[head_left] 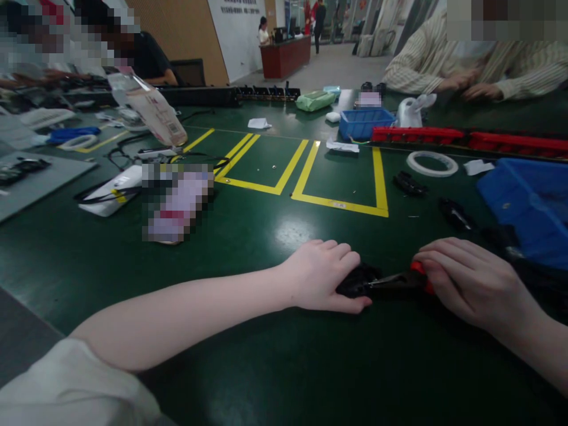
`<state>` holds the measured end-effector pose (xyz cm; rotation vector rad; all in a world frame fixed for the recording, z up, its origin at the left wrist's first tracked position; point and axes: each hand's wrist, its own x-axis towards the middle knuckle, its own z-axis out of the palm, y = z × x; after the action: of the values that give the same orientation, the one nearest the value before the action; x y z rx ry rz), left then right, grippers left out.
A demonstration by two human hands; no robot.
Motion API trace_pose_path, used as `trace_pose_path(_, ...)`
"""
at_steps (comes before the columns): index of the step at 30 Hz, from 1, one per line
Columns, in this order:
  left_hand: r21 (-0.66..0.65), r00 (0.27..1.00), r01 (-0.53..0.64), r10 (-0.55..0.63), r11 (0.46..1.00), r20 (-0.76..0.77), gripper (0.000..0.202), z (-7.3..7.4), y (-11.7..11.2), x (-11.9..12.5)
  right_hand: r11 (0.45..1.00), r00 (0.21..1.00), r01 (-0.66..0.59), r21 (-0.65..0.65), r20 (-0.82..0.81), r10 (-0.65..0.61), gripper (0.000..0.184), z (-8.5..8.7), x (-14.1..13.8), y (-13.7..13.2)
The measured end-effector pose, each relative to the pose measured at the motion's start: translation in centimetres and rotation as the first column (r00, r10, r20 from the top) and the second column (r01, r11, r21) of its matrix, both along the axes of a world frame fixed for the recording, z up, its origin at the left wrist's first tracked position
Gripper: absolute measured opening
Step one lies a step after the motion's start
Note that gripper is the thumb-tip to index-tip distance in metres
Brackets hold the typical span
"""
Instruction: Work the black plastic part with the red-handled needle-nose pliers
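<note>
My left hand (323,275) is closed around a small black plastic part (358,280), pressing it against the green tabletop. Its thumb lies along the near side, and the palm hides some of the part. To the right, my right hand (474,281) grips red-handled pliers (402,279). Their thin metal tip points left and touches the black part; whether the jaws are closed on it I cannot tell. More black parts lie beyond my right hand, among them a rounded one (410,183) and a longer one (457,214).
A blue bin (528,207) stands close beyond my right hand. Farther back are a tape roll (432,164), red strips (417,135) and a small blue basket (366,123). A phone (181,204) and a bottle (155,112) are at left. Another person's hands (473,86) rest across the table.
</note>
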<state>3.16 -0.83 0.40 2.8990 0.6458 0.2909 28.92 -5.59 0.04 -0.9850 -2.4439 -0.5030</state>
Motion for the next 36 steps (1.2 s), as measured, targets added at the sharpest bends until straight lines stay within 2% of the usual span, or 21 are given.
trace_pose_path(8,0.019,1.000,0.006,-0.007,1.000,0.013,0.045,-0.11,0.09,0.06,1.000,1.000,0.002,-0.016,-0.022,-0.002,0.011,-0.24,-0.11,-0.09)
trace_pose_path(18,-0.077,1.000,0.008,-0.009,0.997,-0.008,0.040,0.32,0.06,-0.04,0.998,0.996,0.064,0.004,-0.062,-0.064,0.012,-0.10,-0.04,-0.21)
trace_pose_path(28,-0.102,1.000,0.005,-0.007,0.995,-0.020,0.039,0.43,0.18,0.00,0.997,0.996,0.071,0.035,-0.049,-0.070,0.008,0.26,-0.08,-0.13)
trace_pose_path(36,-0.113,0.999,0.002,-0.008,0.994,-0.052,0.038,0.71,0.08,0.06,0.996,0.992,0.086,-0.023,-0.093,-0.088,0.007,0.20,-0.09,-0.12)
